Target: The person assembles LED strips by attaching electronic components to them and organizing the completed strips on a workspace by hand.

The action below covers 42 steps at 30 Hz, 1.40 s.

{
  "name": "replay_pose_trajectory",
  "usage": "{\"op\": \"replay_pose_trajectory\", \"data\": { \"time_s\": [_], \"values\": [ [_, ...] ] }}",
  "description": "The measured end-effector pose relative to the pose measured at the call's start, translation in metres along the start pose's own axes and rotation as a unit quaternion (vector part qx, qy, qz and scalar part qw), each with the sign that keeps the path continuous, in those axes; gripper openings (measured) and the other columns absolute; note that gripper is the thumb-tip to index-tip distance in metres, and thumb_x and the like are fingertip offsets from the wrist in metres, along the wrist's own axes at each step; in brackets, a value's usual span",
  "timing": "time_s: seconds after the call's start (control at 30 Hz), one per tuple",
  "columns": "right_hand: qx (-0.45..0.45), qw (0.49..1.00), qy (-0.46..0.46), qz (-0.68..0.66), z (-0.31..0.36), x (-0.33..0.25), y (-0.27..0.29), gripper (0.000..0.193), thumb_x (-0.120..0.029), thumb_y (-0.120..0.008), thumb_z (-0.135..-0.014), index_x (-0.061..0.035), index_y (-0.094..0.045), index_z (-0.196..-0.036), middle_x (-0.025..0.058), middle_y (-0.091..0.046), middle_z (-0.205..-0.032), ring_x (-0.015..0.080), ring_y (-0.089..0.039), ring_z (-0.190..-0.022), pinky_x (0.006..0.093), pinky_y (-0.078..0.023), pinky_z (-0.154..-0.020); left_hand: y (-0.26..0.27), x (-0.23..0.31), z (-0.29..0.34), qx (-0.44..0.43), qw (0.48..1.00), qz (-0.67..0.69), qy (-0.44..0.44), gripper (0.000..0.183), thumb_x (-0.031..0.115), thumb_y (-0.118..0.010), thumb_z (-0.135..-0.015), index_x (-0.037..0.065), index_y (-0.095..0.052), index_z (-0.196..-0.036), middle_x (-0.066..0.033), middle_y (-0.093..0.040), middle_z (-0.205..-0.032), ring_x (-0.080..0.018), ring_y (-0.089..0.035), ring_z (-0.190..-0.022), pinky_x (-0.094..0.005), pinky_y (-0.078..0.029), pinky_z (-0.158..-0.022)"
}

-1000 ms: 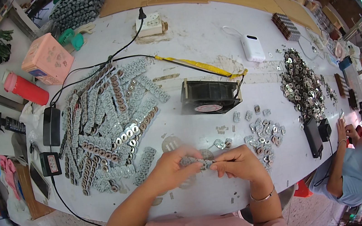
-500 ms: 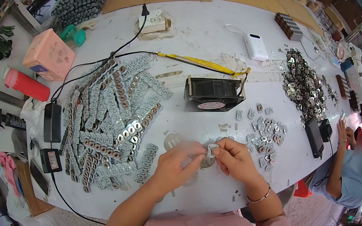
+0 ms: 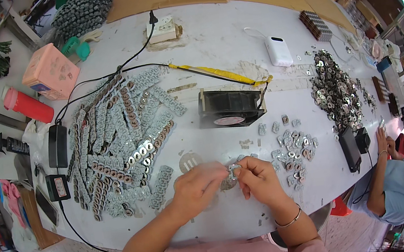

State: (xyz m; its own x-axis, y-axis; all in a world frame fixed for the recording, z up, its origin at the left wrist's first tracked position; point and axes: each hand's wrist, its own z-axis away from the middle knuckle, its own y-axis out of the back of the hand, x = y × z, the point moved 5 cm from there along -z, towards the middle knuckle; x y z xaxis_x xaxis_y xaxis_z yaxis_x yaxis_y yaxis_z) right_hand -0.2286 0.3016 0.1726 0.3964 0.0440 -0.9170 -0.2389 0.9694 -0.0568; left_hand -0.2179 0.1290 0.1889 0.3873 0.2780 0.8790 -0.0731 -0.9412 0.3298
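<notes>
Black fan (image 3: pixel 231 107) stands beyond right hand (image 3: pixel 260 177); strips (image 3: pixel 111 138), perhaps metal, heaped left.

White table (image 3: pixel 221 39), metal strips (image 3: pixel 130 113), loose pieces (image 3: pixel 291 154), fan (image 3: pixel 232 108)

The left forearm (image 3: pixel 150 237) comes up from the lower edge on a long slant to the right, its wrist (image 3: pixel 178 211) nearly straight. The left grip (image 3: pixel 197 190) shows its back, with the fingers (image 3: pixel 212 172) pointing right — they blur toward the tips, so how tightly they close is unclear. The right forearm (image 3: pixel 295 231) rises more steeply and leans left. In the right grip (image 3: pixel 257 176), thumb and forefinger come together in a pinch — the other fingers curl below. Both sets of fingertips lie near each other, in front of the torso.
</notes>
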Motion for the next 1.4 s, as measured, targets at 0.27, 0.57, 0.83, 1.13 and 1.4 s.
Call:
{"op": "replay_pose_trajectory", "data": {
  "time_s": [0.27, 0.57, 0.83, 1.13, 1.4],
  "values": [
    [0.077, 0.973, 0.058, 0.21, -0.003, -0.01, 0.03, 0.015, -0.012, -0.07, -0.089, 0.0011, -0.066, -0.085, 0.0006, -0.061, -0.065, 0.0054, -0.051, -0.051, 0.0221, -0.042, -0.045, -0.007, -0.012, 0.0, -0.038, 0.993, 0.06, 0.094, 0.018, -0.002, -0.064, -0.088, -0.001, -0.066, -0.106, -0.0107, -0.066, -0.105, -0.017, -0.067, -0.089, -0.0261, -0.055, -0.075],
    [-0.041, 0.988, 0.102, 0.113, 0.0, -0.011, 0.015, 0.011, -0.01, -0.073, -0.087, -0.0006, -0.075, -0.092, 0.0025, -0.067, -0.066, 0.0047, -0.054, -0.058, 0.0215, -0.043, -0.052, -0.005, -0.04, 0.012, -0.052, 0.902, 0.263, 0.339, 0.021, -0.003, -0.067, -0.088, -0.002, -0.063, -0.108, -0.0074, -0.067, -0.095, -0.0134, -0.068, -0.085, -0.0257, -0.057, -0.075],
    [-0.107, 0.986, -0.012, 0.125, 0.0, -0.002, 0.009, 0.015, -0.014, -0.068, -0.092, -0.0005, -0.074, -0.09, 0.0023, -0.067, -0.067, 0.0044, -0.054, -0.049, 0.0201, -0.043, -0.044, -0.002, -0.035, 0.015, -0.063, 0.879, 0.31, 0.357, 0.016, 0.005, -0.075, -0.085, 0.002, -0.069, -0.099, -0.0029, -0.07, -0.087, -0.0078, -0.065, -0.077, -0.0231, -0.053, -0.068],
    [-0.095, 0.992, -0.027, -0.076, 0.002, -0.009, -0.01, 0.013, -0.011, -0.057, -0.097, -0.0013, -0.06, -0.088, 0.0015, -0.058, -0.064, 0.0065, -0.049, -0.047, 0.0204, -0.039, -0.041, 0.001, -0.025, 0.016, -0.02, 0.847, 0.389, 0.362, 0.017, -0.004, -0.071, -0.083, -0.001, -0.067, -0.099, -0.01, -0.069, -0.093, -0.0137, -0.067, -0.076, -0.025, -0.055, -0.065],
    [-0.028, 0.997, 0.025, 0.069, -0.002, 0.005, -0.001, 0.012, -0.01, -0.058, -0.096, -0.0002, -0.065, -0.099, 0.0007, -0.065, -0.082, 0.0036, -0.056, -0.073, 0.0213, -0.047, -0.065, 0.008, 0.003, 0.002, 0.034, 0.999, 0.011, 0.04, 0.018, -0.002, -0.074, -0.08, 0.003, -0.07, -0.097, -0.0094, -0.07, -0.098, -0.0114, -0.065, -0.075, -0.0221, -0.049, -0.062]
  ]
}}
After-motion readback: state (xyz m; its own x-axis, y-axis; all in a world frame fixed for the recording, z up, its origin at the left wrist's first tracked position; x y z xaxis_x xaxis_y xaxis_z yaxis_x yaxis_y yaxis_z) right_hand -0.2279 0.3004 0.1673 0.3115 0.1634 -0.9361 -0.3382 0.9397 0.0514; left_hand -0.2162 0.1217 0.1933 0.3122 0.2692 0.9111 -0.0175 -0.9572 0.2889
